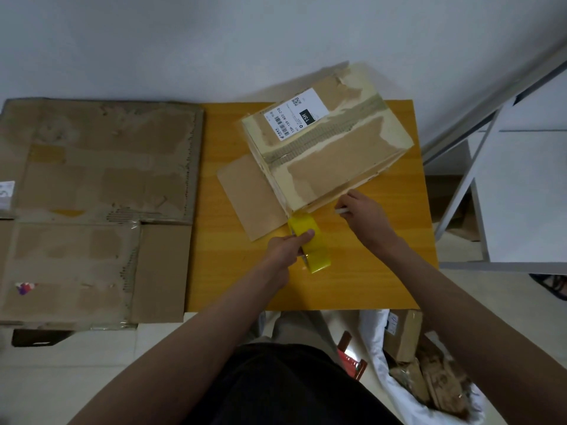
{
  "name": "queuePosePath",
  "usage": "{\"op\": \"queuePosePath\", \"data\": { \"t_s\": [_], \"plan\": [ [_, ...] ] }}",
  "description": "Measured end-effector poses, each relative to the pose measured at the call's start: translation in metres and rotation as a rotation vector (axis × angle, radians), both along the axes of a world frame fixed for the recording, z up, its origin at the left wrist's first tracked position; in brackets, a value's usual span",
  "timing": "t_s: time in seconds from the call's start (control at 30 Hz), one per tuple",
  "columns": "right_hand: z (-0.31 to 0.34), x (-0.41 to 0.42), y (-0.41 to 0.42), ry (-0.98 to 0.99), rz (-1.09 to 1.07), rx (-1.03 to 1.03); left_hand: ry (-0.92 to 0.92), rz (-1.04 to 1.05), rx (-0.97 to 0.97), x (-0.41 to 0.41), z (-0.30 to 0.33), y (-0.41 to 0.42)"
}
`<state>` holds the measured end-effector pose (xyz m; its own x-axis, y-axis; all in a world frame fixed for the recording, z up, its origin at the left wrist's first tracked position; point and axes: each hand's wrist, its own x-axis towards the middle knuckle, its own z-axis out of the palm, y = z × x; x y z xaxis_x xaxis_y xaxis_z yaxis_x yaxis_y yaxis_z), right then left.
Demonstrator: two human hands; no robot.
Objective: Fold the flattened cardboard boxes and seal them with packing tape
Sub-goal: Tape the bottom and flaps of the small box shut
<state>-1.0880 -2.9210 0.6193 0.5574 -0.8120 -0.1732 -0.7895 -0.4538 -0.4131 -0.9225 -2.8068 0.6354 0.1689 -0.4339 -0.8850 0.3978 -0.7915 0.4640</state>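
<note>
brown corrugated board makes up the largest thing in view, the flattened cardboard [92,210] spread at the left beside the yellow wooden table [352,271]; it is judged stiff across the flutes but floppy at that size, best taken by two opposite edges. next in size, the folded box [325,142] is set on the table's far half, tilted, with one flap [248,197] lying flat toward the near left; being empty, it is judged light and liable to slide on the smooth wood, so it is best steadied by a corner or wall while tape is drawn across the seam. smaller, the yellow tape roll [310,245] is gripped by the left hand [287,246], fingers curled round its rim, just off the box's near corner; the roll is judged rigid, the film thin and clingy. the right hand [363,211], kept apart from the left, is seen pinching a small whitish piece at the box's near edge, probably the tape's free end, though that cannot be told
</note>
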Motion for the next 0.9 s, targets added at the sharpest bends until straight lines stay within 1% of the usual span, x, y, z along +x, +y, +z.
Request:
{"op": "queuePosePath", "data": {
  "t_s": [0.1, 0.23, 0.3, 0.37, 0.4, 0.43, 0.47, 0.5, 0.53, 0.57, 0.6, 0.67, 0.73, 0.9],
  "plan": [
    [-0.021, -0.008, 0.005, 0.101, -0.101, 0.155, 0.000, -0.013, 0.002, 0.000, -0.001, 0.001],
    [-0.045, -0.013, 0.021, 0.115, -0.129, 0.332, 0.002, -0.035, 0.009, 0.000, 0.000, 0.002],
    [-0.054, -0.016, 0.029, 0.134, -0.143, 0.381, 0.004, -0.038, 0.016, -0.001, 0.001, 0.001],
    [-0.058, -0.014, 0.034, 0.162, -0.145, 0.348, 0.004, -0.039, 0.015, -0.001, 0.001, 0.001],
    [-0.057, -0.011, 0.035, 0.107, -0.183, 0.314, 0.008, -0.041, 0.013, -0.001, 0.001, 0.001],
    [-0.052, -0.005, 0.037, -0.027, -0.275, 0.313, 0.010, -0.043, 0.012, -0.002, 0.001, 0.001],
    [-0.043, 0.003, 0.038, -0.207, -0.402, 0.363, 0.011, -0.046, 0.010, -0.002, 0.002, 0.001],
    [-0.033, 0.011, 0.038, -0.383, -0.511, 0.467, 0.011, -0.047, 0.007, -0.002, 0.003, 0.000],
    [-0.022, 0.019, 0.037, -0.529, -0.581, 0.624, 0.011, -0.046, 0.003, -0.003, 0.003, 0.000],
    [-0.015, 0.026, 0.035, -0.614, -0.600, 0.782, 0.013, -0.047, 0.001, -0.003, 0.003, 0.000],
    [-0.009, 0.030, 0.032, -0.637, -0.579, 0.903, 0.012, -0.049, -0.001, -0.004, 0.004, 0.000],
    [-0.001, 0.037, 0.028, -0.600, -0.520, 1.013, 0.004, -0.047, -0.005, -0.005, 0.005, 0.000],
    [-0.002, 0.040, 0.025, -0.568, -0.524, 1.015, -0.009, -0.041, -0.008, -0.005, 0.006, -0.001],
    [-0.004, 0.046, 0.022, -0.584, -0.583, 1.013, -0.018, -0.030, -0.012, -0.006, 0.007, -0.001]
  ]
}}
